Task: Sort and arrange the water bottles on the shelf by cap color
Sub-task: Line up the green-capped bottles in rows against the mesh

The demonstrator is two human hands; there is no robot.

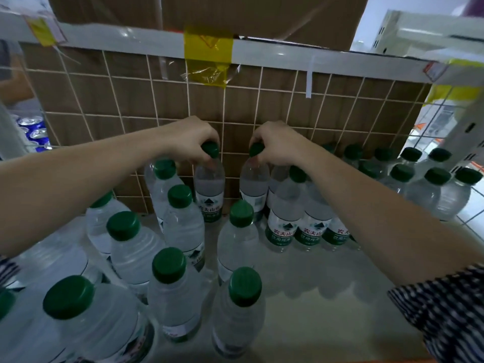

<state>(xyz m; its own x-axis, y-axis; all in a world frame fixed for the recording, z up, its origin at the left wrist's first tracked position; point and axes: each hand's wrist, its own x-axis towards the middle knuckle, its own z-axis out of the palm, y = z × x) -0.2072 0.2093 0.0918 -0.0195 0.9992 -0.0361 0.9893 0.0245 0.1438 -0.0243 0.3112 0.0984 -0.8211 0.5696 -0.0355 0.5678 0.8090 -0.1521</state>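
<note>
Green-capped bottles (167,281) stand loose at the shelf (327,297) front; behind, by the wire grid (288,100), fingers of the left hand (191,137) curl round one bottle (209,189) and those of the right hand (277,142) round a second bottle (254,184) at the neck, apparently mid-placement, next likely needing both stood upright beside the labelled row (309,231).

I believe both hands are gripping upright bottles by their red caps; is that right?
Not quite: the head view shows the caps are green, not red. The left hand and right hand are gripping upright bottles by their green caps.
</note>
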